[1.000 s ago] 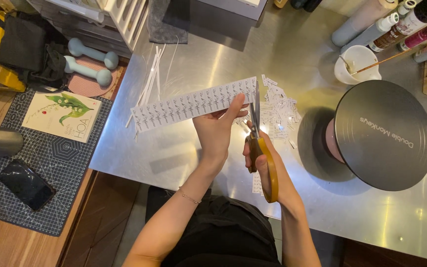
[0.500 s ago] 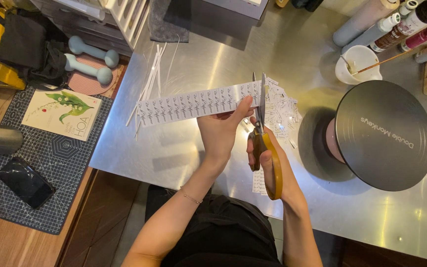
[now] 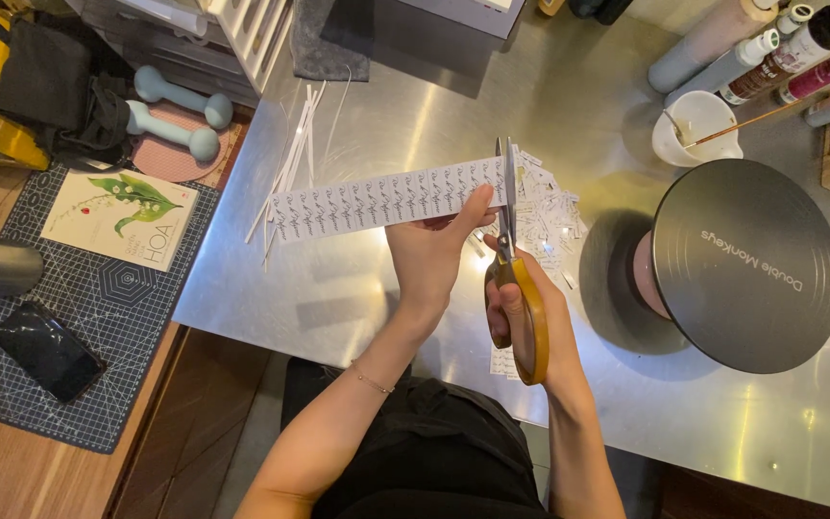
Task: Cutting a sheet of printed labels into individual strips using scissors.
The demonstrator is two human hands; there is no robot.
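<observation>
My left hand [image 3: 434,252] pinches the right end of a long white paper strip [image 3: 381,201] printed with repeated small labels, held level above the steel table [image 3: 367,308]. My right hand [image 3: 530,308] grips yellow-handled scissors [image 3: 514,264], blades pointing away from me and closed across the strip's right end. A heap of small cut paper labels [image 3: 548,210] lies on the table just right of the blades.
A dark round turntable [image 3: 746,264] stands at the right, a white cup with a stick [image 3: 695,128] and bottles [image 3: 780,48] behind it. Thin white paper trimmings [image 3: 292,154] lie at the left. Beyond the table's left edge: a cutting mat [image 3: 98,317], card, phone, two dumbbells.
The scissors and strip have shifted slightly right and up, and the blades have come down across the strip's end. My left hand keeps its pinch on the strip.
</observation>
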